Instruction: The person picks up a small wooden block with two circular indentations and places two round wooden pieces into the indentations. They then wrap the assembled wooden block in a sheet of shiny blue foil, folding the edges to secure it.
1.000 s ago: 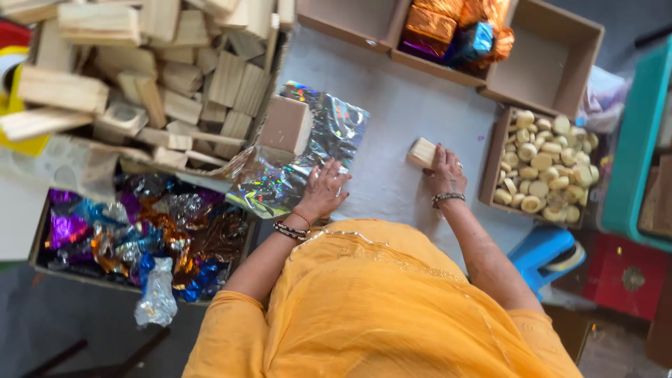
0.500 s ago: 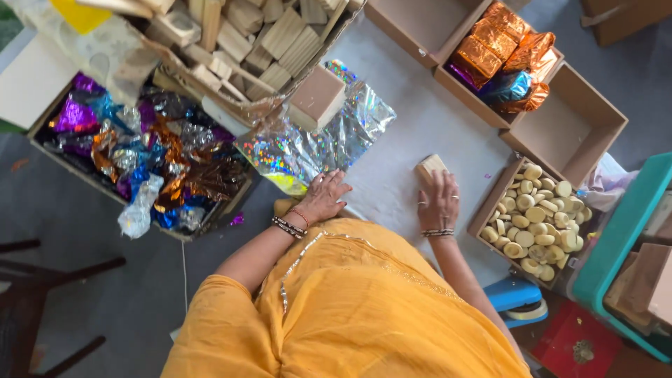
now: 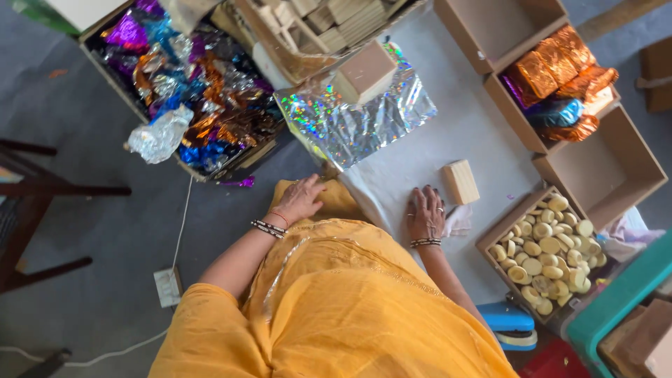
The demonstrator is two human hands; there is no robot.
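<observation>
Here, right hand (image 3: 425,212) seemingly flat, beside wooden block (image 3: 460,182)

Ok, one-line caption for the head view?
Left hand rests near holographic foil; right hand lies flat beside a wooden block.

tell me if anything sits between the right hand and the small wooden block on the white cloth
Nothing visible does. The right hand lies flat on the white cloth, and the wooden block sits just beyond its fingertips, apart from them, with only bare cloth between.
</observation>
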